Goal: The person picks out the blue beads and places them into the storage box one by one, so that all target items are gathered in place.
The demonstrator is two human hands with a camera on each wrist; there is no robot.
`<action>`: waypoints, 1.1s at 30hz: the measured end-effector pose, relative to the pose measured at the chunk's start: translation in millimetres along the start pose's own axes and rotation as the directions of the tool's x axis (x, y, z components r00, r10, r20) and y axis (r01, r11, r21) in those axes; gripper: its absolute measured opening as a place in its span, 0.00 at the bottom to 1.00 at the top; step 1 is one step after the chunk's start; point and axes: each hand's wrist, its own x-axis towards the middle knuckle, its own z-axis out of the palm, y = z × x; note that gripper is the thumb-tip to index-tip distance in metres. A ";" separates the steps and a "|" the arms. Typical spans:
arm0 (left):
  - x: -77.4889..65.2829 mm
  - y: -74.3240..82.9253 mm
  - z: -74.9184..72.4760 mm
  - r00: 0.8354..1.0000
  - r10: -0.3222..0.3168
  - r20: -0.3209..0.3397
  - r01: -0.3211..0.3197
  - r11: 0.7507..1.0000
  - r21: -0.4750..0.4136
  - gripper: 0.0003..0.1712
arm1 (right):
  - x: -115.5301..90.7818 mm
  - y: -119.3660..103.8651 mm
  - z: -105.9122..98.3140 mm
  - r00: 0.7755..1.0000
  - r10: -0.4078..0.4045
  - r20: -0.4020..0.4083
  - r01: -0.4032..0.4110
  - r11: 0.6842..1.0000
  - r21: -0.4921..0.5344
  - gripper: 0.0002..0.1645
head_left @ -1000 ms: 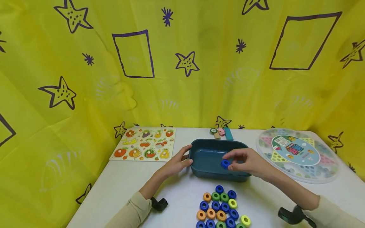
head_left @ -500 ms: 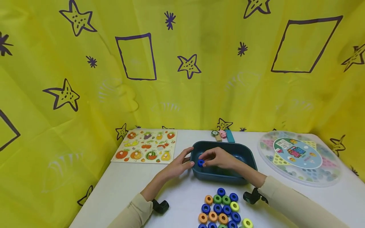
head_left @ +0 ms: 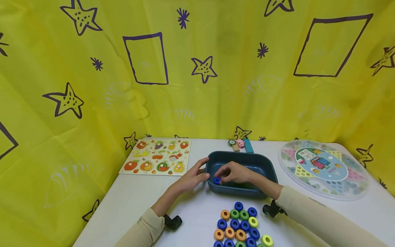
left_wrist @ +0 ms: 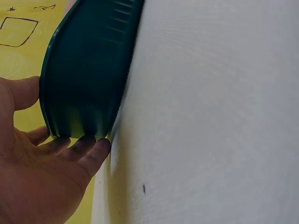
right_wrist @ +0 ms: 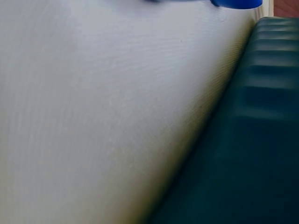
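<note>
A dark teal rectangular tub (head_left: 247,194) stands on the white table. At its left end, my left hand (head_left: 192,178) holds the tub, thumb at the rim and fingertips along the outer end wall (left_wrist: 77,121). Inside the tub, near that end, my right hand (head_left: 236,173) pinches a small blue ring (head_left: 217,180) between thumb and fingers. The right wrist view shows only the tub's outer side (right_wrist: 261,140) and part of a blue ring (right_wrist: 240,3) on the table; the right hand is out of that view.
Several blue, orange, green and yellow rings (head_left: 235,224) lie grouped in front of the tub. A fruit puzzle board (head_left: 157,156) lies back left. A round clear-lidded game box (head_left: 322,164) lies at right. Small toys (head_left: 240,143) sit behind the tub.
My right hand has moved left inside the tub with the blue ring, then slightly lower near the left end. My left hand stays at the tub's end.
</note>
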 end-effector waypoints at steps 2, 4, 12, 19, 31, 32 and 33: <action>-2.7 5.9 -0.6 1.000 0.006 0.004 -0.006 1.000 -0.006 0.35 | 0.4 -0.4 0.5 1.000 0.012 -0.001 -0.012 1.000 -0.002 0.13; -6.2 13.2 -1.3 1.000 0.009 0.010 -0.009 1.000 -0.006 0.35 | 0.2 -1.9 0.4 1.000 0.016 -0.013 -0.016 1.000 -0.003 0.14; -12.1 19.2 -1.5 1.000 0.001 0.007 -0.001 1.000 0.010 0.35 | -24.9 -27.1 -3.1 0.980 -0.040 -0.195 0.043 0.999 0.009 0.16; -0.1 -2.6 -0.4 1.000 0.001 -0.026 -0.001 1.000 0.009 0.35 | -86.0 -57.2 -2.6 0.982 -0.040 -0.182 0.040 0.999 -0.006 0.14; 2.0 -5.6 1.3 1.000 0.009 -0.024 -0.008 1.000 0.014 0.34 | -151.6 -40.0 16.2 0.988 0.138 -0.077 -0.135 0.990 0.035 0.16; 2.1 -5.9 1.3 1.000 0.010 -0.026 -0.010 1.000 0.015 0.34 | -153.0 -36.6 16.7 0.986 0.146 -0.081 -0.143 0.989 0.038 0.16; 2.0 -6.2 1.5 1.000 0.010 -0.026 -0.010 1.000 0.018 0.34 | -154.0 -33.3 17.3 0.985 0.151 -0.084 -0.148 0.988 0.039 0.16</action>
